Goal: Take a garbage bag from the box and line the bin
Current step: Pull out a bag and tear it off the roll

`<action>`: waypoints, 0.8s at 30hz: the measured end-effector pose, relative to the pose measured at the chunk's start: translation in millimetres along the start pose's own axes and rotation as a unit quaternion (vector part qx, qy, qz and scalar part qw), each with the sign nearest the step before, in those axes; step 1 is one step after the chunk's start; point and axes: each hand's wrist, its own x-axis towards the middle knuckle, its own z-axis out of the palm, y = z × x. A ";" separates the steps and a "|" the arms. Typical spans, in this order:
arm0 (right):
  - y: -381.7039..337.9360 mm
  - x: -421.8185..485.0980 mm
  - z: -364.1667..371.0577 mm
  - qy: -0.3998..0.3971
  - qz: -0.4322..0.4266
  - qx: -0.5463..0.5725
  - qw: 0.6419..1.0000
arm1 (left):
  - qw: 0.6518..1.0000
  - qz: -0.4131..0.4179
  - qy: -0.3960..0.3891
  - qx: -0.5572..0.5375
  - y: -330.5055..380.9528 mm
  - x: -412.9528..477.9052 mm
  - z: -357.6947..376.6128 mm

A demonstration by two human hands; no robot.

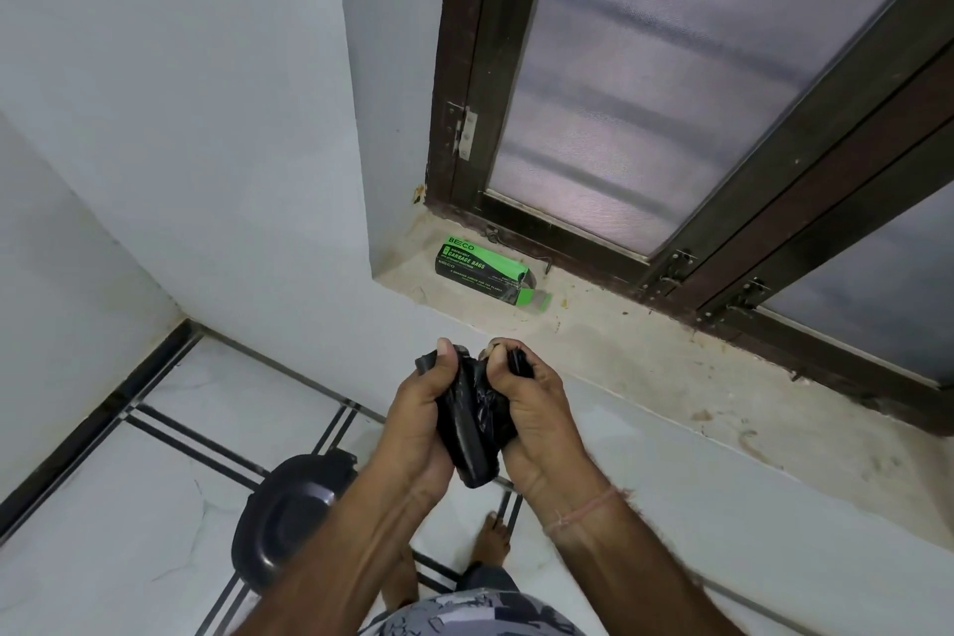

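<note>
The bag (472, 421) is glossy black. The box (477, 269) is green on top, black on its side with pale lettering. The bin (289, 514) is black, possibly very dark grey. The floor (129, 506) is white, faintly veined, crossed by paired black lines. The window frame (464, 67) is dark brown. The shorts (480, 615) are patterned grey and navy.

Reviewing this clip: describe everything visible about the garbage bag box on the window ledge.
The garbage bag box is a long, narrow carton, bright green on top and black on the side facing the camera, with white "GARBAGE BAGS" lettering and a brand name on the green face. It looks like thin cardboard. It lies flat on the dusty stone ledge, in the corner where the white wall meets the dark window frame. Its right end is open, a green flap hanging out. Neither hand touches it.
</note>
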 end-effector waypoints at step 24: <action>-33.7 22.7 -46.7 -0.068 -0.022 -0.196 0.978 | 0.992 0.129 -0.009 -0.001 22.1 37.0 -30.1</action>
